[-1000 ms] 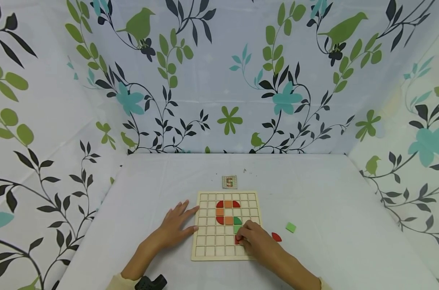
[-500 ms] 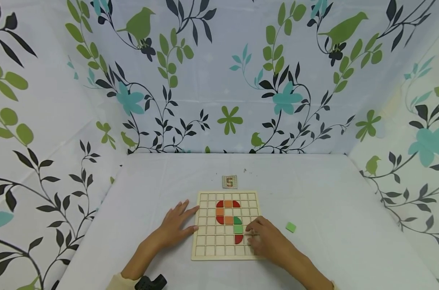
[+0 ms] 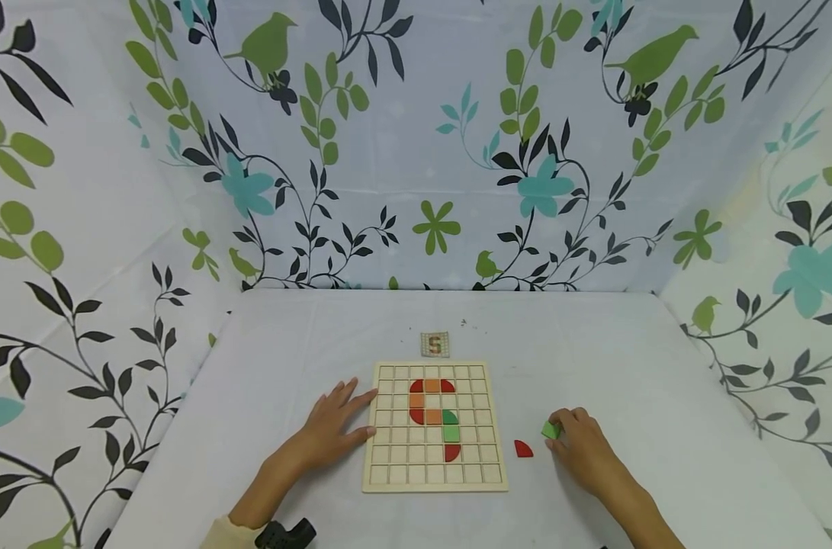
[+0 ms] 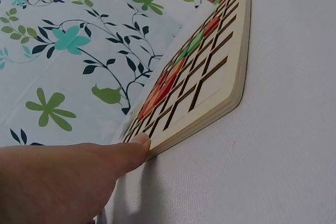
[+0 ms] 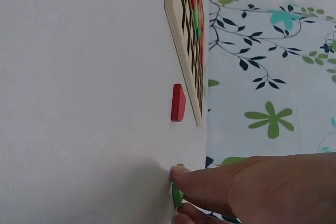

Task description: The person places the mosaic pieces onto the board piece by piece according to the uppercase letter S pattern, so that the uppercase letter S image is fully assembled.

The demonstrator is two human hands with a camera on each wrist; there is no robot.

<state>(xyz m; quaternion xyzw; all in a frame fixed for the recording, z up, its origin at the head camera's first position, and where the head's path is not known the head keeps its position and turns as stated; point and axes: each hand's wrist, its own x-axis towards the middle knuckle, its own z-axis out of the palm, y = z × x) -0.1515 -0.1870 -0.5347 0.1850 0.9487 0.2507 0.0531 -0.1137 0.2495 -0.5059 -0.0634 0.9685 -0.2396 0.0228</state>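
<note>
Nearest to me, my left hand (image 3: 329, 431) lies flat on the white table (image 3: 663, 366), fingers straight and slightly spread, their tips resting against the left edge of the wooden grid board (image 3: 381, 476). The left wrist view shows a fingertip touching the board's rim. My right hand (image 3: 580, 446) sits to the right of the board, well apart from it, fingers curled down onto the green square tile (image 3: 550, 429). In the right wrist view I see the fingertips pinching that tile (image 5: 177, 196) on its edges where it meets the table; I think the thumb is underneath, though the angle hides most of it. The tile appears to be on the table surface.

Between that hand and the board lies a loose red quarter-round piece (image 3: 522, 448), just beside the board's right edge and not touching it.

On the board, coloured pieces fill some cells: red curved pieces (image 3: 417, 386) and orange squares (image 3: 432, 386) at the top, then a green curved piece (image 3: 450, 417), a green square (image 3: 451, 433) below it, and a red curved piece (image 3: 452, 452) beneath that.

Beyond the board's far edge lies a small card with an S pattern (image 3: 435, 344). Behind everything hangs the leaf-and-bird printed backdrop (image 3: 416, 137).
</note>
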